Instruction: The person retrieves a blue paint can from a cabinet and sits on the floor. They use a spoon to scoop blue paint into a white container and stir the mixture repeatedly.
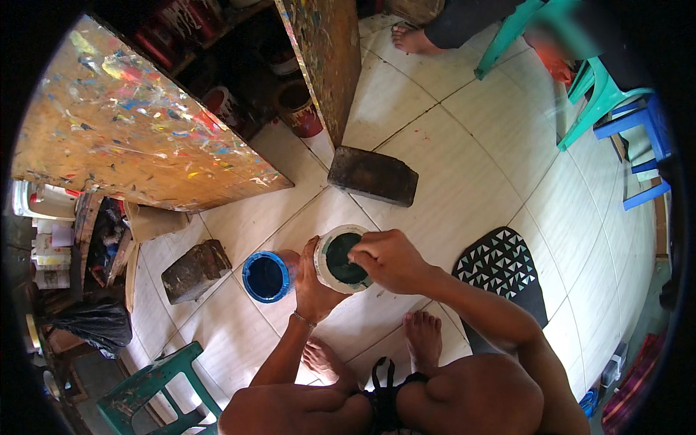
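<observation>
In front of me is a round tub (pixel 339 233) with a pale, smeared rim. Dark green stuff (pixel 341 267) that looks like paint shows inside it. My left hand (pixel 310 291) is wrapped round the tub's left side. Above the tub's right half, my right hand (pixel 391 261) is closed, its fingertips over the opening; what they pinch, if anything, is hidden. Just left of my left hand stands a blue-rimmed container (pixel 249 284) with dark blue inside.
Dark blocks (pixel 373 176) (pixel 194 271) lie on the tiled floor (pixel 464 163). Paint-spattered wooden panels (pixel 145 138) (pixel 330 65) flank paint cans (pixel 297 109). A patterned black item (pixel 500 268) lies right; green stool (pixel 156 380) lower left. Another person's foot (pixel 412 40) rests at the back.
</observation>
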Demonstrator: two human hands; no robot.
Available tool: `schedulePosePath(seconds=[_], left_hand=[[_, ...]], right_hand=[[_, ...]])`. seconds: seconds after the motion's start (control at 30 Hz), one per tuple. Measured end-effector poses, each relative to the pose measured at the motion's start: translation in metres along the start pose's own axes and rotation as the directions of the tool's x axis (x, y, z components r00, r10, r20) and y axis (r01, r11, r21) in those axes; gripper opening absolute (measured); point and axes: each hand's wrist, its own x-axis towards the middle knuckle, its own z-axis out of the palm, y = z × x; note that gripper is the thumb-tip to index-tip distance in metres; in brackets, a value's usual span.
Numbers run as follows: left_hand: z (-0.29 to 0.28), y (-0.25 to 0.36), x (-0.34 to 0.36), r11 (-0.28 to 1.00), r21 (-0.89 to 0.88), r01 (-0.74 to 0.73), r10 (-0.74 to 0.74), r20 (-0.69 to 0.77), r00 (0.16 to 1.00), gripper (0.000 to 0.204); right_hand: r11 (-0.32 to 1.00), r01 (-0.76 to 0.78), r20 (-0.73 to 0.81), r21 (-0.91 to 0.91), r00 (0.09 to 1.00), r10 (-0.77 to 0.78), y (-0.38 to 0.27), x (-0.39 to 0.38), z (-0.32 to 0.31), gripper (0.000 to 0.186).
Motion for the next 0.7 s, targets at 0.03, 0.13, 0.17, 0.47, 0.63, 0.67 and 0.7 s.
schedulePosePath(seconds=[0.03, 0.13, 0.17, 0.47, 0.63, 0.67, 0.7], left_hand=[[0.000, 0.001, 0.000, 0.998, -0.035, 0.050, -0.050, 0.028, 0.998, 0.114], [-0.003, 0.004, -0.001, 0.996, 0.081, -0.029, 0.028, 0.010, 1.000, 0.113], [-0.004, 0.005, 0.000, 0.999, 0.046, -0.017, 0.017, 0.002, 1.000, 0.112], [-0.002, -0.003, -0.004, 0.992, 0.103, -0.071, 0.076, -0.046, 0.996, 0.115], [-0.002, -0.003, -0.007, 0.999, -0.040, -0.028, 0.025, -0.073, 0.997, 0.119], [-0.002, -0.003, -0.007, 0.999, -0.010, -0.041, 0.040, -0.081, 0.996, 0.118], [-0.001, -0.003, -0.007, 0.998, 0.019, -0.055, 0.057, -0.084, 0.995, 0.118]], right_hand=[[0.999, 0.015, -0.030, -0.044, 0.999, -0.016, 0.001, 0.000, 0.000, 0.016], [0.998, -0.005, -0.093, -0.063, 0.996, -0.001, 0.004, 0.000, 0.002, 0.018], [0.999, -0.038, -0.087, 0.008, 0.995, 0.038, 0.005, 0.000, 0.002, 0.018], [1.000, -0.013, -0.091, -0.002, 0.996, 0.012, -0.011, -0.005, -0.015, 0.016], [0.989, 0.129, -0.094, -0.077, 0.986, -0.136, -0.038, -0.007, -0.038, 0.012], [0.982, 0.160, -0.090, -0.099, 0.982, -0.169, -0.045, -0.007, -0.042, 0.012], [0.976, 0.181, -0.069, -0.123, 0.979, -0.190, -0.051, -0.007, -0.048, 0.012]])
